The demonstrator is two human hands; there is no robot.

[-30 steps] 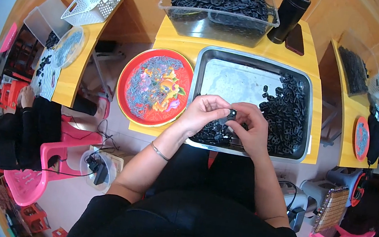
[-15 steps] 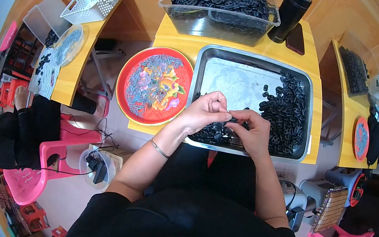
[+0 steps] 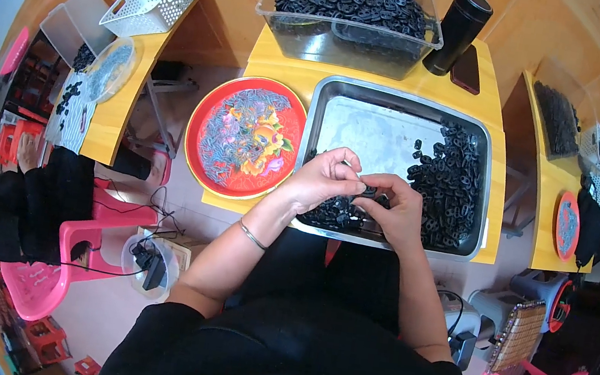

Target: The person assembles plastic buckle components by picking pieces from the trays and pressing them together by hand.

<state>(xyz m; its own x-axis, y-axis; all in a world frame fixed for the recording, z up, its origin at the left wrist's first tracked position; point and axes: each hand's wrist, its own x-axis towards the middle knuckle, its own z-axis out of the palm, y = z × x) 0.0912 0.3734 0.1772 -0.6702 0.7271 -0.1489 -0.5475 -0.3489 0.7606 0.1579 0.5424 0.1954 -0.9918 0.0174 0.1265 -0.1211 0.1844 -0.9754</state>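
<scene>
My left hand (image 3: 325,180) and my right hand (image 3: 395,208) meet over the front of a metal tray (image 3: 405,93). Between the fingertips of both hands is a small black plastic part (image 3: 369,192), mostly covered by the fingers. Loose black parts (image 3: 452,182) of the same look are heaped along the tray's right side, and a smaller pile (image 3: 331,213) lies under my hands at the front left. Left of the tray, a red round plate (image 3: 196,134) with a flower pattern carries many thin grey pin-like pieces (image 3: 220,153).
Behind the tray stands a clear plastic bin (image 3: 346,48) full of black parts, beside a black flask (image 3: 458,32) and a phone (image 3: 468,69). A person in black (image 3: 44,209) sits on a pink chair (image 3: 111,218) to the left. Another yellow table (image 3: 542,214) is at right.
My fingers have shifted slightly around the small black part, and the right hand's fingertips sit a little differently. The view has tilted slightly; everything else stays in place.
</scene>
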